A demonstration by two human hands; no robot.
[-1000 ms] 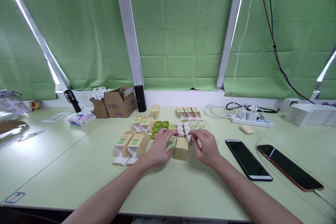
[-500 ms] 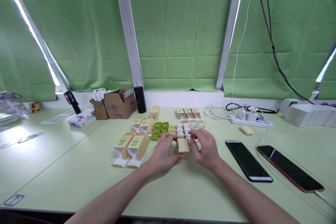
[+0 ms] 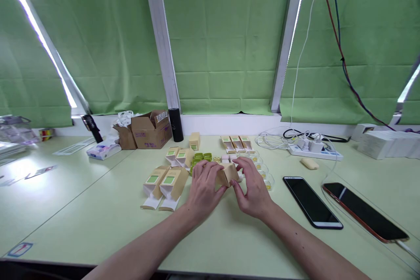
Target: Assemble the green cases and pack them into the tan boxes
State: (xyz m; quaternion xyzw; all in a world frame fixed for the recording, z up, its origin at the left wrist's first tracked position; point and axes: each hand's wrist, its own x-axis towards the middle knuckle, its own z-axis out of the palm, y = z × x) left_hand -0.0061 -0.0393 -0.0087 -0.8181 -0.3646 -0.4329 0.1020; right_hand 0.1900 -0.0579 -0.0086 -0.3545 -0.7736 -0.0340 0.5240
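The right hand (image 3: 252,190) had joined the left hand (image 3: 203,188) on the small cardboard carton (image 3: 230,174), holding it tilted between them, right of the green-labelled cartons (image 3: 178,177), making the handling two-handed.

The left fingers (image 3: 206,171) cover part of the left side of the box (image 3: 230,173) and the right fingers (image 3: 245,165) part of its right, leaving its contents hidden; behind the left fingers the nearer green cups (image 3: 207,156) are covered, and between the hands the box blocks most of the yellow bits (image 3: 217,159). Left of the left fingers, the print on the cartons (image 3: 176,180) is too small to read. Well right of the right fingers, the white boxes (image 3: 377,143) are cut off by the edge, while nearer than all fingers both forearms (image 3: 154,237) leave at the bottom.
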